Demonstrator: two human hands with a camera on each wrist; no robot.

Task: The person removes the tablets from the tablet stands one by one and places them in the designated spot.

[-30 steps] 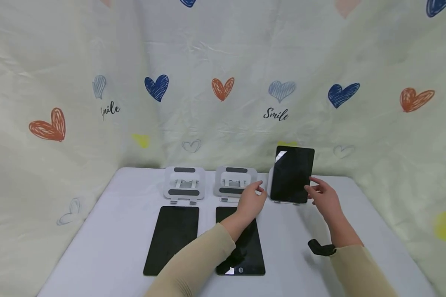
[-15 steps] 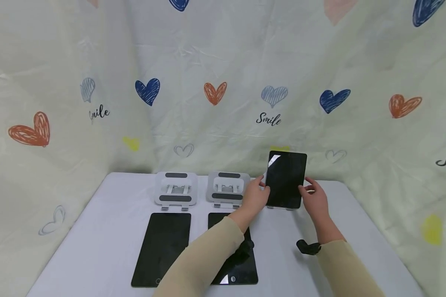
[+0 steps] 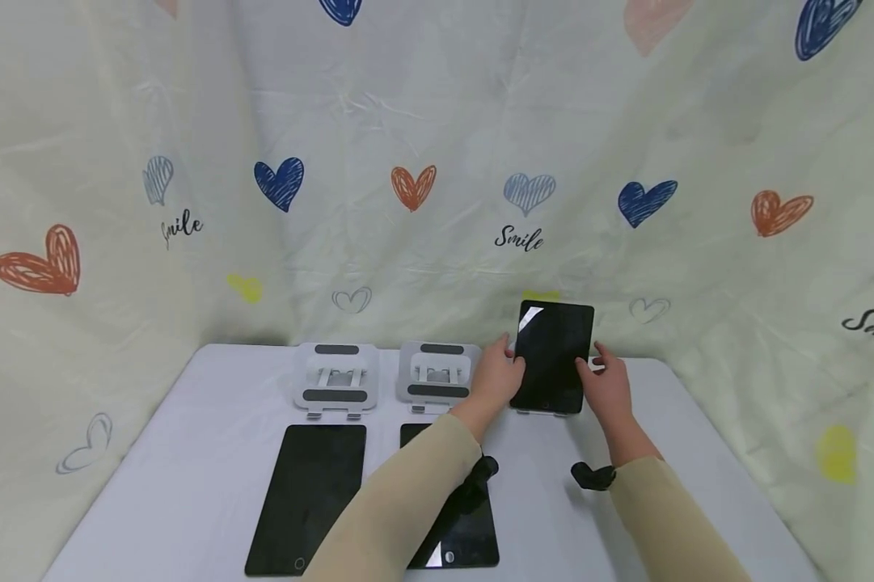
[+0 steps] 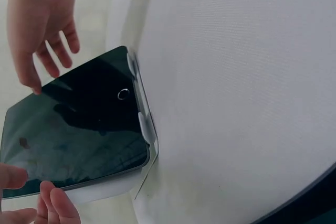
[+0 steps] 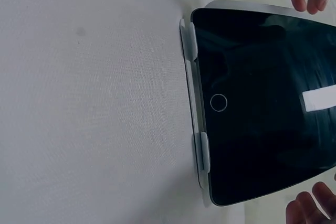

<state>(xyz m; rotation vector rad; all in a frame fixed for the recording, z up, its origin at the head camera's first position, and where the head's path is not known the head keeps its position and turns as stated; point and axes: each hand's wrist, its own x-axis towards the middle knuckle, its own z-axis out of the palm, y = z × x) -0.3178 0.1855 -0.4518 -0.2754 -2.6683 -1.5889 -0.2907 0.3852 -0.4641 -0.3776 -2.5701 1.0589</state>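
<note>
A black tablet [image 3: 549, 356] leans upright on a light-coloured stand at the back right of the table, its lower edge resting against two small lips [image 5: 205, 153] of the stand. My left hand [image 3: 491, 380] is at the tablet's left side; in the left wrist view its fingertips [image 4: 52, 198] overlap the near edge, thumb and fingers apart. At the other side is my right hand [image 3: 609, 392], with the thumb tip right at the edge and the other fingers spread loosely away from it. The tablet hides most of the stand.
Two matching stands, one at the left [image 3: 336, 380] and one in the middle [image 3: 437, 396], stand along the back of the white table [image 3: 167, 485]. Before them lie two tablets, the left one [image 3: 306, 493] and the middle one [image 3: 466, 533], partly under my left sleeve. A heart-patterned curtain [image 3: 451, 97] hangs behind.
My left hand has moved right, from beside the middle stand to the upright tablet's left edge. The right hand stays at the right edge. The head view has shifted slightly.
</note>
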